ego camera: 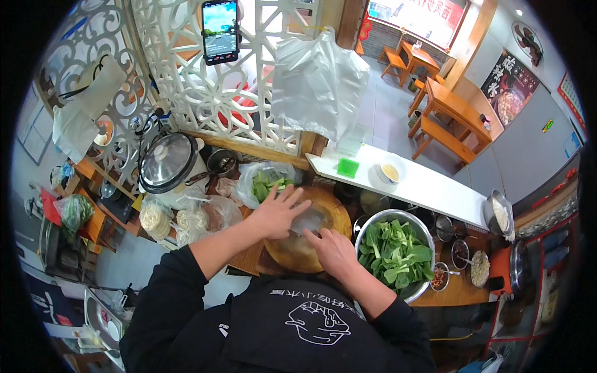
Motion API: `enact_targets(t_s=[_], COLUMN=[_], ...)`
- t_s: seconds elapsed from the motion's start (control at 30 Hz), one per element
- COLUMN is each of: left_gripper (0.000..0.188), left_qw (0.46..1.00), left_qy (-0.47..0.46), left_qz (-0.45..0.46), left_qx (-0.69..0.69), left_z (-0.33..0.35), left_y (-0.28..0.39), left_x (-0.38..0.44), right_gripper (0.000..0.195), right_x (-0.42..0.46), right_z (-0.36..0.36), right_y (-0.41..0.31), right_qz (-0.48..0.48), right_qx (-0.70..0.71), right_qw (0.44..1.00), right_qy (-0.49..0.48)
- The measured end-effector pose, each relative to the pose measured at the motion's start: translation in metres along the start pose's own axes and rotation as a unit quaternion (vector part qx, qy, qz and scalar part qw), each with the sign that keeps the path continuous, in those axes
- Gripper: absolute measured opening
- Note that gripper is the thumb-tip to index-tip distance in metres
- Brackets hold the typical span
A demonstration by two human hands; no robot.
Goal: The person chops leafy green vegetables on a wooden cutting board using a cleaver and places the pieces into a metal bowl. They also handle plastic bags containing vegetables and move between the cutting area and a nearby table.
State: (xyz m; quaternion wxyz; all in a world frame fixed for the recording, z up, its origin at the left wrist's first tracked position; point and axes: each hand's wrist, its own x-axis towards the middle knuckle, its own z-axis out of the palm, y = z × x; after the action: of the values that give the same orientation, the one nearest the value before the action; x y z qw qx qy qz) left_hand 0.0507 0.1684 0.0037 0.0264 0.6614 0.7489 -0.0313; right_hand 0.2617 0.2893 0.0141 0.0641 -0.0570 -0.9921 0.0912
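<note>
My left hand (280, 212) is spread flat with its fingers apart over the round wooden chopping board (338, 212). Beside its palm a pale grey blade, apparently a cleaver (308, 221), lies low over the board, slightly blurred. My right hand (333, 252) is curled at the cleaver's near side, index finger against the blade; the handle is hidden. Just right of the board, a steel bowl (431, 261) is heaped with leafy greens (396, 254). Cut green stems (268, 186) sit in a clear plastic bag (245, 186) beyond my left hand.
A lidded electric cooker (170, 168) and bagged dough rounds (156, 221) stand left. At right are small bowls of chopped ingredients (439, 276). A white ledge (429, 196) bears a bowl of liquid (390, 172). Plastic bags (322, 84) hang beside a phone (220, 32) on the lattice.
</note>
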Motion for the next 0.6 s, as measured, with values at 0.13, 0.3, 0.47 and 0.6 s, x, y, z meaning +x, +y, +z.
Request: enact_targets(t_s=[0.13, 0.3, 0.47, 0.6], left_gripper=[0.105, 0.095, 0.074, 0.057], left_qw=[0.998, 0.988, 0.986, 0.966], left_qy=[-0.038, -0.07, 0.124, 0.186], left_qz=[-0.055, -0.105, -0.105, -0.05], left_qx=[0.011, 0.088, -0.027, -0.171], left_z=[-0.002, 0.022, 0.043, 0.065], left_y=[-0.032, -0.074, -0.068, -0.036], left_x=[-0.006, -0.019, -0.031, -0.019], right_gripper=[0.045, 0.043, 0.043, 0.023], right_x=[0.013, -0.003, -0.042, -0.09], right_z=[-0.006, -0.005, -0.007, 0.057], right_y=[0.0, 0.013, 0.005, 0.012], right_qz=[0.01, 0.029, 0.269, 0.375], right_qx=[-0.013, -0.009, 0.341, 0.582], right_qw=[1.0, 1.0, 0.9, 0.72], right_qy=[-0.012, -0.007, 0.029, 0.048])
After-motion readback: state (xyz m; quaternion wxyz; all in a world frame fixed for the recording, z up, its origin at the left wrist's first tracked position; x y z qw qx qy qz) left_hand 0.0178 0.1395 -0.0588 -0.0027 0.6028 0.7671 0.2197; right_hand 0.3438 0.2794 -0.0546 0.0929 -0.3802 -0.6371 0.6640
